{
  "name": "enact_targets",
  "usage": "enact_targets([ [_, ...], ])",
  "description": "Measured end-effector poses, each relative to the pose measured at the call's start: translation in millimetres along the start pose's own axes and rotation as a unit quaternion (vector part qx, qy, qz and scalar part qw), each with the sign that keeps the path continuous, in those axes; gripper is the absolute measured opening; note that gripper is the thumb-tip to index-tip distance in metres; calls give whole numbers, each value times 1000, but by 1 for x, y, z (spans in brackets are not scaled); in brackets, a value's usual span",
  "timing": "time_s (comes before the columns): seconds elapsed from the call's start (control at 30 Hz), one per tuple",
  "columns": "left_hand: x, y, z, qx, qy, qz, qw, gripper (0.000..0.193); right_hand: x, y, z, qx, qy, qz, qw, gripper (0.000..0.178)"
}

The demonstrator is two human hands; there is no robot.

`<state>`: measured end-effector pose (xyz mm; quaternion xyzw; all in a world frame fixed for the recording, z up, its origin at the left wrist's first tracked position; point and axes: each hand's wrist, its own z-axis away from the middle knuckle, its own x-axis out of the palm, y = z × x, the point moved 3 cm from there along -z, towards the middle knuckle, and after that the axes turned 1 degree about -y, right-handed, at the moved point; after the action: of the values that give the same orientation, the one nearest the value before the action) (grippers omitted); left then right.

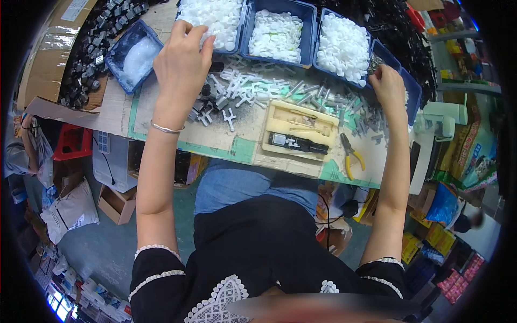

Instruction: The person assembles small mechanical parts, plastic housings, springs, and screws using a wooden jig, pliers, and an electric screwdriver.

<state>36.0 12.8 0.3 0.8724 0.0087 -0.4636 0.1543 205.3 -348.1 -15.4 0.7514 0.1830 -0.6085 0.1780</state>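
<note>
White pieces point(207, 24) lie heaped in a blue bin point(245, 16) at the top of the frame, left of centre. At the upper left stands a cardboard box point(51, 54), and beside it spreads a pile of small black and grey parts point(102, 46). Next to the pile, a small blue tray point(116, 62) contains a clear plastic bag point(139, 58). The left hand point(183, 56) is over the near left part of the heaped bin, its fingers curled and its thumb a little apart; I cannot tell whether it holds anything. Below and right of it, white forked pieces point(230, 119) lie scattered on the table point(215, 142). At the top centre, 2 more blue bins hold white pieces. Below them sits a cream fixture point(274, 121) with a black and silver part point(299, 144) in its near recess. Grey tubular pieces point(350, 110) lie to its right, above yellow-handled pliers point(349, 153). At the upper right, the right hand point(388, 86) has its fingertips narrowly bunched near a bin of small metallic parts point(377, 56); I cannot tell whether they grip something.
</note>
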Motion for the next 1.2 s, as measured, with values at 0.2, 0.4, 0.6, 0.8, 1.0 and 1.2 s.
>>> enact_targets([
  [0.2, 11, -2, -4, -13, 7, 43, 999, 10, -8, 6, 6, 59, 121, -104, 985, 13],
  [0.4, 17, -8, -8, 82, 69, 75, 991, 8, -15, 24, 32, 180, 154, -343, 909, 14],
  [0.6, 1, 3, -10, 52, 116, 264, 956, 11, -40, -7, 54, 167, 186, -601, 759, 9],
  [0.8, 7, 63, 35, -134, -117, 750, 637, 13, -81, -128, 81, -1, 171, -654, 737, 19],
  [1.0, 7, 110, 87, -289, -246, 877, 294, 20, -71, -169, 105, -42, 173, -643, 745, 25],
  [1.2, 5, 119, 103, -299, -249, 871, 301, 21, -75, -170, 118, -27, 188, -604, 774, 23],
])
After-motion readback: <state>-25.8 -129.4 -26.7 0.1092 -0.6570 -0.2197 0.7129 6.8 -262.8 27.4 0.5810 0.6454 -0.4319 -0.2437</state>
